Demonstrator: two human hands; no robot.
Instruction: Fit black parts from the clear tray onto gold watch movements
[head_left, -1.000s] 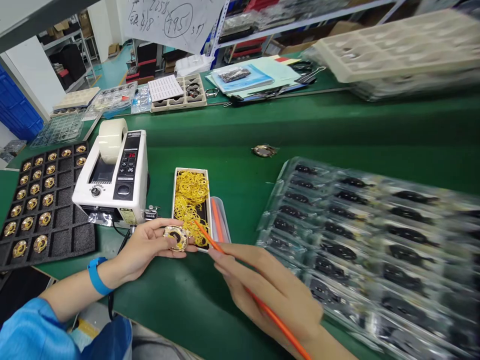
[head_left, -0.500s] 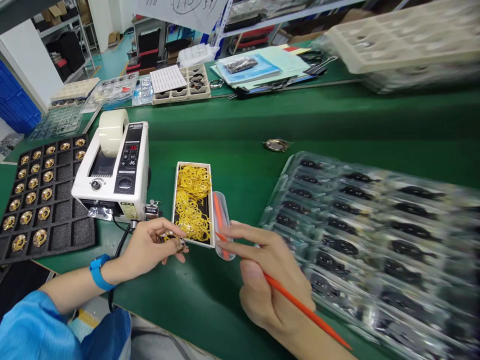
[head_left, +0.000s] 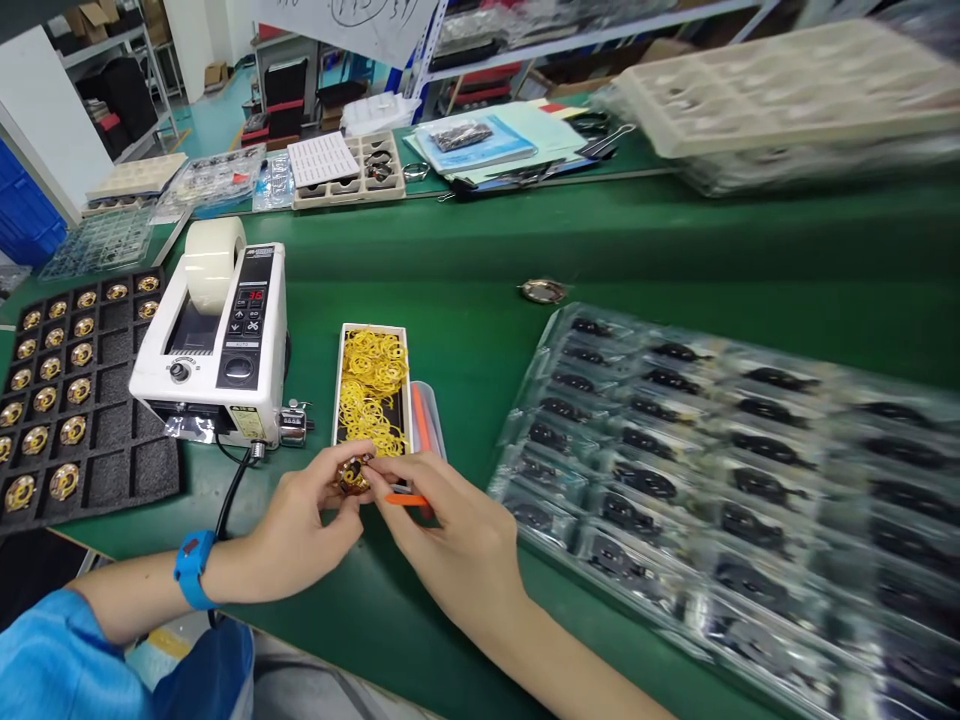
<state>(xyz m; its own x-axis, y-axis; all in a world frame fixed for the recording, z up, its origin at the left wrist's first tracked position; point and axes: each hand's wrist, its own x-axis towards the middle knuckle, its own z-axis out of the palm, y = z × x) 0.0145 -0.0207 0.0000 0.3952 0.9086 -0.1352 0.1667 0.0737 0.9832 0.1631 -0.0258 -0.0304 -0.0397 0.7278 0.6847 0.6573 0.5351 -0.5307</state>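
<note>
My left hand, with a blue band on its wrist, pinches a small round watch movement, gold and dark, between thumb and fingers. My right hand meets it from the right, its closed fingertips at the movement's edge. A slim orange stick is tucked in the right hand, and only a short length shows. Just beyond both hands stands a white box of thin yellow rings. A clear case with another orange stick lies along its right side.
A white tape dispenser stands left of the box. Farther left is a black foam tray holding gold movements. Clear trays with dark parts cover the right side. A watch head lies behind them. Papers and a beige tray line the back.
My right hand has moved left and closed in on the watch movement, from holding the orange stick apart from it. The view has shifted slightly right.
</note>
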